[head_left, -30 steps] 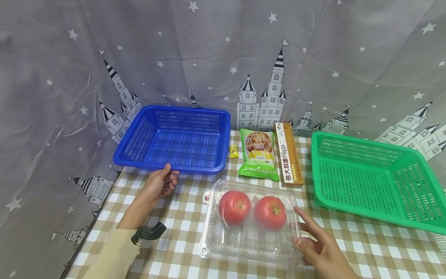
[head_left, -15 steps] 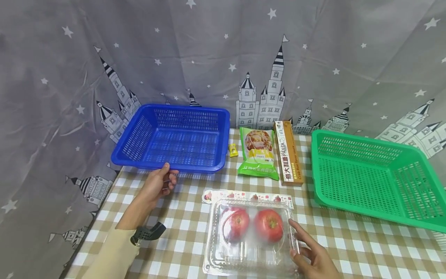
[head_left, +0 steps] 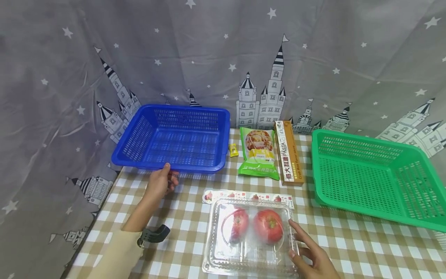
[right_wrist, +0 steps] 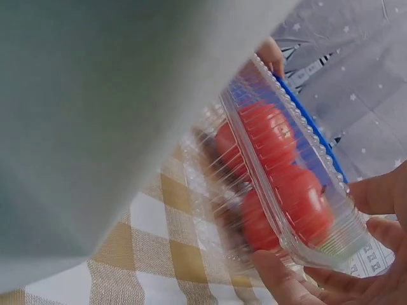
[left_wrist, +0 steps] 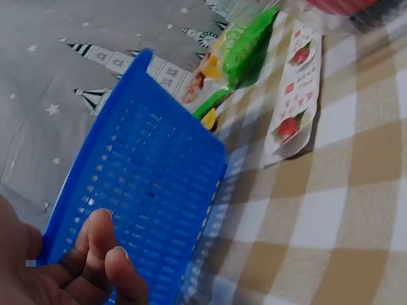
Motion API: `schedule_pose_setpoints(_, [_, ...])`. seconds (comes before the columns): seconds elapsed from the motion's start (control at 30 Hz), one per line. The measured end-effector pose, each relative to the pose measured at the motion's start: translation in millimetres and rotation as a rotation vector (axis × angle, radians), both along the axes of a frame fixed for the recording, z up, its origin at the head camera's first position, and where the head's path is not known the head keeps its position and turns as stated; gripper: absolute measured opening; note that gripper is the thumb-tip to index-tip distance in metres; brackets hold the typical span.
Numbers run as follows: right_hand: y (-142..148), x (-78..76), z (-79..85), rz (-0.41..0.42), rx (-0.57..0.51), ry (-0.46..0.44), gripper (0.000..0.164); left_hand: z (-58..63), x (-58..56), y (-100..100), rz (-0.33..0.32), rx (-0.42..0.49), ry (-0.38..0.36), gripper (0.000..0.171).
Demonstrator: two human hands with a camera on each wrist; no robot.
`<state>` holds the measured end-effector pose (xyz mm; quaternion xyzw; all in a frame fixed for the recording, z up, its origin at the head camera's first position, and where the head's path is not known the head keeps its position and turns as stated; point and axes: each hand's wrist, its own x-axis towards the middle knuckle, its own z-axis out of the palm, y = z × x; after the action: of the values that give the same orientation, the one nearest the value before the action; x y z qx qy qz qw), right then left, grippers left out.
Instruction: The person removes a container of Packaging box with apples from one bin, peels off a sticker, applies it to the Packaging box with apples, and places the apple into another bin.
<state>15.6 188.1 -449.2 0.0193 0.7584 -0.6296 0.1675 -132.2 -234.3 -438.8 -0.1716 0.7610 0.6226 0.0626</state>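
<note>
My left hand [head_left: 160, 183] holds the near rim of a blue plastic basket [head_left: 200, 169], thumb on top and fingers curled below it. In the left wrist view, its fingertips [left_wrist: 119, 257] are bent beside the slotted basket wall [left_wrist: 159, 165]. My right hand [head_left: 315, 259] grips the right edge of a clear plastic clamshell box [head_left: 244, 257] between thumb and fingers. Two round red fruits that look like tomatoes [head_left: 268, 226] show through its lid. Seen from the right wrist, the box [right_wrist: 305, 251] is tilted, its lid down over the fruits [right_wrist: 261, 136].
Behind the box lies a white strip with fruit pictures [head_left: 249, 195]. Farther back are a small yellow packet [head_left: 233, 150], a green food bag [head_left: 259, 170] and a long pasta box [head_left: 289, 155]. A green basket [head_left: 366, 219] stands right. A grey castle-print curtain [head_left: 209, 50] closes the back.
My right hand has brought the clear box nearer to me, uncovering the printed strip behind it. My left hand stays at the blue basket's rim, its forearm shifted slightly right.
</note>
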Motion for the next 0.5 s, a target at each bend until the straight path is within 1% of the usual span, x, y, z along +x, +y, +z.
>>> schedule_pose_setpoints(0.07, [0.6,0.8,0.0,-0.025,-0.017,-0.023,0.067,-0.7,1.5,4.6,-0.007,-0.02,0.015,0.063])
schedule_pose_setpoints(0.17, [0.1,2.2,0.2,-0.076,-0.019,-0.001,0.065,-4.3,4.6,12.1,-0.033,-0.036,0.039,0.067])
schedule_pose_setpoints(0.23, [-0.9,2.7,0.6,-0.114,0.001,0.032,0.064,-9.0,6.2,17.6,-0.053,-0.05,0.059,0.063])
schedule_pose_setpoints(0.27, [-1.5,2.8,0.8,-0.132,0.015,0.051,0.064,-11.8,7.0,20.4,-0.069,-0.075,0.069,0.058])
schedule_pose_setpoints(0.33, [-2.5,2.8,0.9,-0.16,0.042,0.075,0.064,-17.9,8.7,26.2,-0.108,-0.148,0.082,0.044])
schedule_pose_setpoints(0.43, [-3.6,2.2,1.8,-0.185,0.061,0.076,0.064,-28.4,10.9,32.4,-0.192,-0.29,0.103,0.022])
schedule_pose_setpoints(0.5, [-4.0,1.8,1.9,-0.192,0.063,0.079,0.064,-34.6,12.1,35.4,-0.244,-0.409,0.142,0.016])
